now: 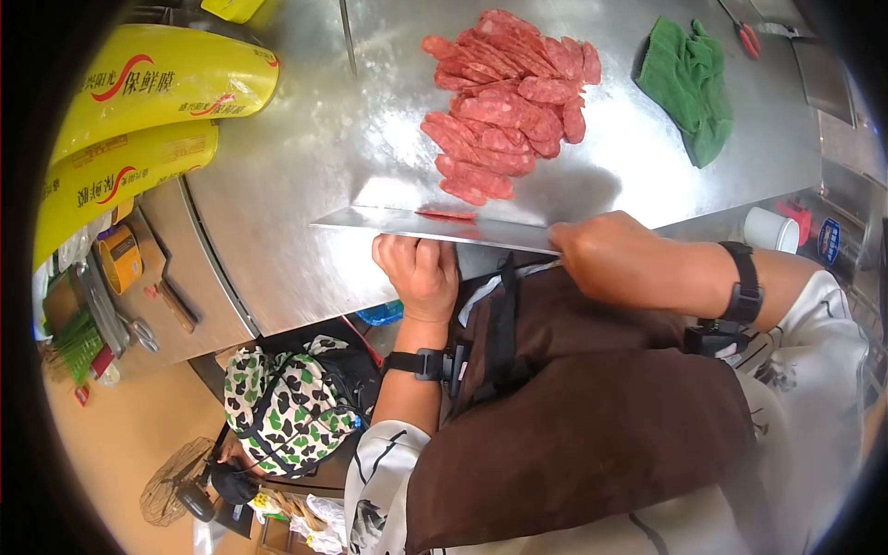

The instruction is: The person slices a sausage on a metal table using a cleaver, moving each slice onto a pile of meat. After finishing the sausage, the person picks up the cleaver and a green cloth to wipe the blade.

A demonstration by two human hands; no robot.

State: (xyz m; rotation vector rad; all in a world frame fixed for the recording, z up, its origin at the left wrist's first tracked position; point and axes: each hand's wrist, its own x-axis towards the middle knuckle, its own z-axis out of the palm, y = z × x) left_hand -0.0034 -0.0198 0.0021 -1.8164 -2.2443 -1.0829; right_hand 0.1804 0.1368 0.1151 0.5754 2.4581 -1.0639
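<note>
My right hand [610, 259] is closed around the handle end of a wide-bladed kitchen knife [518, 234], near the front edge of the steel table. Behind the blade, my left hand [418, 273] has its fingers curled in against the metal. Whatever those fingers hold, if anything, is hidden by the blade and the hand. A thin red sausage slice [448, 215] lies against the far side of the blade. Beyond it, a heap of sliced sausage [509, 111], red with pale fat flecks, is spread on the steel table [370, 139].
A crumpled green cloth [689, 88] and red-handled scissors [747, 39] lie at the far right. Yellow cling-film packages [166, 79] stand at left. Another knife [171, 296] and scissors [143, 335] rest farther left. A person with a patterned backpack [291, 402] is below left.
</note>
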